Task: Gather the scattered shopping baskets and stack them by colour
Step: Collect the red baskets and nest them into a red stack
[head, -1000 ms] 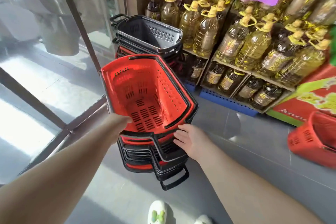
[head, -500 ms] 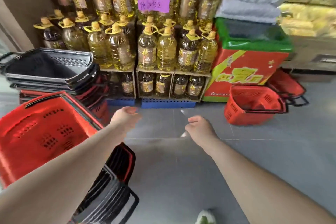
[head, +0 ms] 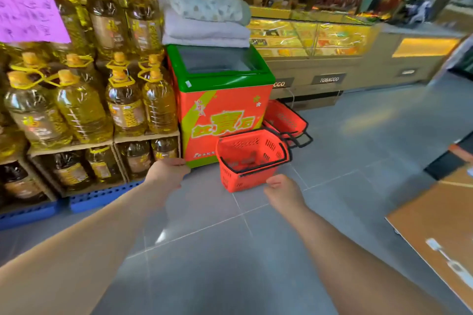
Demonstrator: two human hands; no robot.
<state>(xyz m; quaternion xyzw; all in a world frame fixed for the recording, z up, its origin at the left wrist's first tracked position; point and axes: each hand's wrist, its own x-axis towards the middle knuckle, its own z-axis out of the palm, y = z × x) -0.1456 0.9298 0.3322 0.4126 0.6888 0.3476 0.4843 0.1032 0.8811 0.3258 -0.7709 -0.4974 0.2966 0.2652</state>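
A red shopping basket (head: 249, 158) with black handles stands upright on the grey floor in front of a red-and-green freezer. A second red basket (head: 284, 119) lies tilted on its side behind it, against the freezer's right side. My left hand (head: 167, 172) is stretched forward, empty, to the left of the near basket. My right hand (head: 282, 190) hovers just in front of that basket's lower right corner, fingers loosely curled, holding nothing. The stacks of red and grey baskets are out of view.
The freezer (head: 225, 110) with folded blankets on top stands behind the baskets. Shelves of oil bottles (head: 82, 105) on blue pallets line the left. A tobacco counter (head: 330, 59) runs along the back. A wooden table edge (head: 435, 233) juts in at right.
My view swung right, away from the basket stacks, which left the frame. Both hands let go of the stack and moved toward the loose red basket, now much closer.
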